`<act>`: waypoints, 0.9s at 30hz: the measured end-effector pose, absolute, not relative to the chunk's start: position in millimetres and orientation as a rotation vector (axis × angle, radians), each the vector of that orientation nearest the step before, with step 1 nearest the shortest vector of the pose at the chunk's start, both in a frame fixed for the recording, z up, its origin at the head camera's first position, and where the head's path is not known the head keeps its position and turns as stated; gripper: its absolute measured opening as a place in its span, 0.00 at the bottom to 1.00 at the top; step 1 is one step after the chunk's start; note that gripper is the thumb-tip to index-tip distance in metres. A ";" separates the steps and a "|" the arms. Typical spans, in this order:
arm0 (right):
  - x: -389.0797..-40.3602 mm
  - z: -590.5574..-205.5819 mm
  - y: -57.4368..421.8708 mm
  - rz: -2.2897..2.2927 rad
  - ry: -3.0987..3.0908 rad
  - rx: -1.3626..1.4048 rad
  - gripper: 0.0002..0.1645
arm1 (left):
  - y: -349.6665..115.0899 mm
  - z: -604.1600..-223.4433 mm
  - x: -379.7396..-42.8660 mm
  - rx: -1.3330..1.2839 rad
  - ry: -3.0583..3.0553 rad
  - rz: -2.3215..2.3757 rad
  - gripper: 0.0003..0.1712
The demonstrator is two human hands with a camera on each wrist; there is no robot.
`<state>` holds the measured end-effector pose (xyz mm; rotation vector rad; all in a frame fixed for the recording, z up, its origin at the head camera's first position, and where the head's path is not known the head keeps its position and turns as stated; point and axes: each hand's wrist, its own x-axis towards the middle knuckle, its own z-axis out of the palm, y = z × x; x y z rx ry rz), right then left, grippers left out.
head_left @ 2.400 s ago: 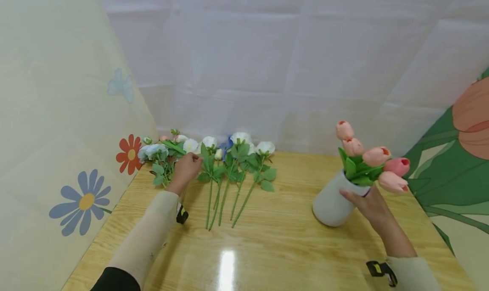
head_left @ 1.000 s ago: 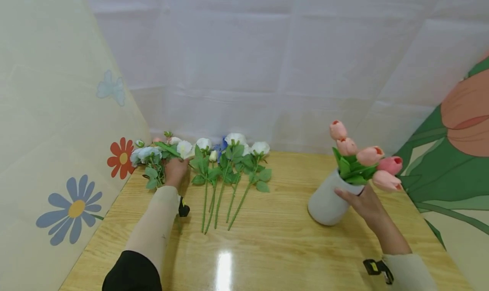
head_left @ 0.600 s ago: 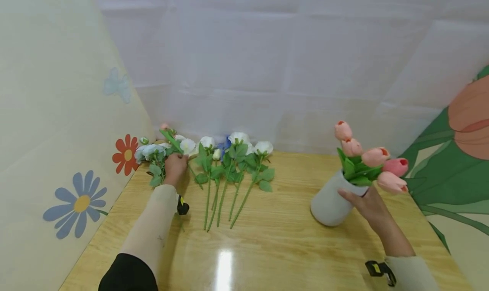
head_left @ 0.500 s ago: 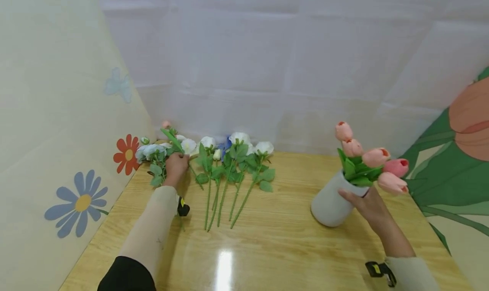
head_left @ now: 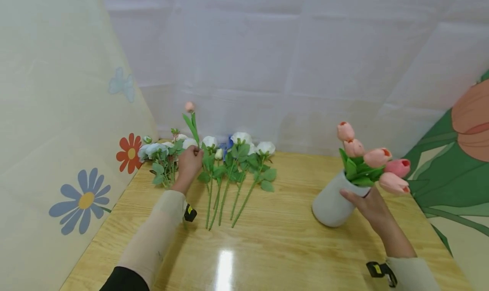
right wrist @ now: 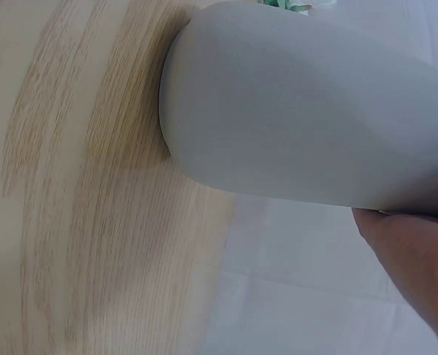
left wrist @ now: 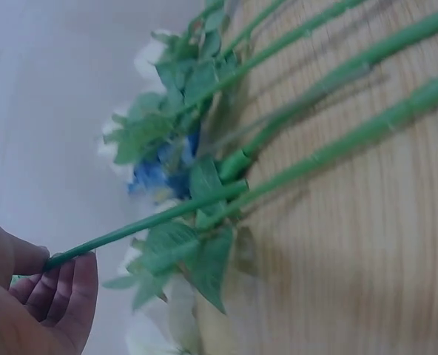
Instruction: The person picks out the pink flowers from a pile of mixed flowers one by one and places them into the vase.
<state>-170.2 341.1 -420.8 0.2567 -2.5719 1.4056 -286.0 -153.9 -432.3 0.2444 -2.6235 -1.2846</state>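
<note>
In the head view my left hand pinches the stem of a pink tulip, its bloom raised above the flowers on the table. The left wrist view shows the green stem between thumb and fingers of the left hand, its lower end free. My right hand grips a white vase near its rim, thumb on the near side. The vase leans to the right, its base on the table, and holds several pink tulips. In the right wrist view the vase hides most of the fingers.
White roses with long green stems lie in a row at the back of the wooden table. Pale blue flowers lie at the left, and a blue flower is among the roses. A white backdrop stands behind.
My left hand reached into the flowers at the left, took hold of a pink tulip, and has lifted it up and to the right. My right hand keeps holding the vase in place.
</note>
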 end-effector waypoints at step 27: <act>-171.9 -423.7 342.9 1.412 -2.567 0.259 0.42 | -105.2 -402.6 -255.5 -0.041 -2.459 -1.575 0.14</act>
